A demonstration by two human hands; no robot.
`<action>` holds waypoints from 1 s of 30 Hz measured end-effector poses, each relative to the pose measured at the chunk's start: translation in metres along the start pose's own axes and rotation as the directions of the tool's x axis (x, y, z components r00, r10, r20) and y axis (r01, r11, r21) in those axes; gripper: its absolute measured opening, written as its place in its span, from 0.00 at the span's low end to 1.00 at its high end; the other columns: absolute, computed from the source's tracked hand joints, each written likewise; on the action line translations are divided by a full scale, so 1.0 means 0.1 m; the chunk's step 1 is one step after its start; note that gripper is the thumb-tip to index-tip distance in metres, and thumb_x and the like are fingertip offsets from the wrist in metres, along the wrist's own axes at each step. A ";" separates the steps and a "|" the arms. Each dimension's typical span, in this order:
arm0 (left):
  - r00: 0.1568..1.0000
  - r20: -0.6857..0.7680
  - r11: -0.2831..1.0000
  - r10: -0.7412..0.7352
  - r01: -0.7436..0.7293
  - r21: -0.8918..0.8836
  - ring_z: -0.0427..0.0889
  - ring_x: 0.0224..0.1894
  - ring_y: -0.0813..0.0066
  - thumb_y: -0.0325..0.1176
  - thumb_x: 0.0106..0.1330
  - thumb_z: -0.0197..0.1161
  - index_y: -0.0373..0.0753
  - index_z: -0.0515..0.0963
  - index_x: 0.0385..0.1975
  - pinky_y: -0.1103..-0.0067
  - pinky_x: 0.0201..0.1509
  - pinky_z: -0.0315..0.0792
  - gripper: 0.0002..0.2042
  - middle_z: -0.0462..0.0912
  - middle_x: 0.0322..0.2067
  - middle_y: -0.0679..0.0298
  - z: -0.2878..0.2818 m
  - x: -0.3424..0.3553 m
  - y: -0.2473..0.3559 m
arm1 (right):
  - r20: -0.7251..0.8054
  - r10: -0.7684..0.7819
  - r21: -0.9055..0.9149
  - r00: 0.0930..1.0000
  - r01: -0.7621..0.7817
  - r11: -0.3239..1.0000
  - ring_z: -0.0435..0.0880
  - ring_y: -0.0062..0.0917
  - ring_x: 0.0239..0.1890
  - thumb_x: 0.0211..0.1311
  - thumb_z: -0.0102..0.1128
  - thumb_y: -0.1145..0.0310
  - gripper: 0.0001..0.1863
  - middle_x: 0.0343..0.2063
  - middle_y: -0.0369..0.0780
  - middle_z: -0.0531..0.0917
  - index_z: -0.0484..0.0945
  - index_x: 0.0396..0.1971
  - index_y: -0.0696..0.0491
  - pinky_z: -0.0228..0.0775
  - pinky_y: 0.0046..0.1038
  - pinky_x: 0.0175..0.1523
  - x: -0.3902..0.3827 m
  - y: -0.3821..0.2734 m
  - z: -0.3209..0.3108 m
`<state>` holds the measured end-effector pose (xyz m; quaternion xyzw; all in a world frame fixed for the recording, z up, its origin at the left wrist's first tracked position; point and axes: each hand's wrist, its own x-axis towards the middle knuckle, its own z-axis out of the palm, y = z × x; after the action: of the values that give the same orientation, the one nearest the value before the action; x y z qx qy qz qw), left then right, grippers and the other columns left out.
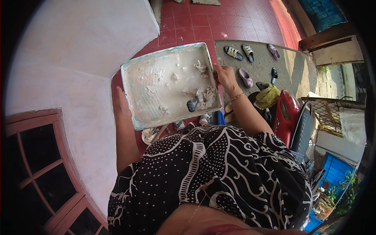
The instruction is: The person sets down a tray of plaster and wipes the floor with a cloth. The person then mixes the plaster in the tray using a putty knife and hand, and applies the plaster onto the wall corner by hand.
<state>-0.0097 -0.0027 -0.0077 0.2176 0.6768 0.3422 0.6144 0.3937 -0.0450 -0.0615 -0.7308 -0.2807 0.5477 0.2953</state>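
Observation:
A shallow rectangular tray point(147, 103) is held up in front of me, slightly tilted in view. Its pale inside is smeared with whitish residue and streaks, with crumbly white lumps point(205, 98) mostly on the right. Among those lumps, near the tray's near right corner, lies a small dark object point(192, 104) whose kind I cannot make out. My left hand point(122, 102) grips the left side of the tray, part of its fingers hidden by the rim. Around the right edge my right hand point(226, 76) is closed, its fingertips partly out of sight.
A white wall point(82, 47) and a brown-framed window point(43, 152) stand close on the left. Several sandals point(245, 78) lie on grey concrete beyond red floor tiles point(184, 33). To the right is a red motorcycle point(286, 111) with a yellow cloth point(267, 96), beside a metal mesh rack point(329, 113).

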 end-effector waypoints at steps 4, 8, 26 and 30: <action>0.992 0.122 0.996 -0.027 0.037 -0.080 0.67 0.55 0.63 0.55 0.66 0.29 0.30 0.56 0.57 0.72 0.57 0.64 0.33 0.64 0.55 0.50 0.22 -0.14 0.11 | -0.020 -0.016 -0.013 1.000 0.016 1.000 0.76 0.33 0.15 0.56 0.46 0.51 0.29 0.07 0.47 0.73 0.74 0.12 0.64 0.67 0.29 0.27 -0.01 -0.03 0.02; 0.994 0.111 0.994 -0.006 0.018 -0.111 0.69 0.54 0.63 0.56 0.65 0.30 0.29 0.55 0.57 0.72 0.56 0.64 0.34 0.64 0.55 0.50 0.10 -0.09 0.11 | 0.011 -0.003 0.049 1.000 0.003 0.999 0.72 0.25 0.12 0.56 0.50 0.54 0.24 0.10 0.41 0.73 0.74 0.17 0.63 0.64 0.25 0.21 -0.01 -0.07 0.05; 0.993 0.064 0.988 -0.100 0.091 0.127 0.67 0.55 0.64 0.57 0.65 0.29 0.33 0.61 0.56 0.72 0.58 0.61 0.33 0.67 0.53 0.52 0.35 -0.28 0.48 | -0.104 0.171 0.259 0.980 -0.140 0.956 0.69 0.20 0.12 0.55 0.54 0.54 0.20 0.14 0.37 0.73 0.74 0.22 0.60 0.61 0.21 0.17 -0.49 -0.36 0.01; 0.993 0.038 0.982 -0.112 0.104 0.156 0.69 0.54 0.64 0.57 0.65 0.29 0.33 0.62 0.55 0.73 0.57 0.62 0.33 0.67 0.53 0.52 0.41 -0.25 0.57 | -0.146 0.195 0.271 0.970 -0.151 0.951 0.69 0.19 0.11 0.56 0.52 0.58 0.19 0.14 0.36 0.73 0.73 0.19 0.61 0.60 0.21 0.15 -0.47 -0.38 0.05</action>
<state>0.0272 0.0256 0.0508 0.2351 0.6974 0.2501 0.6291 0.3740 -0.0530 -0.0046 -0.7522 -0.1154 0.5387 0.3616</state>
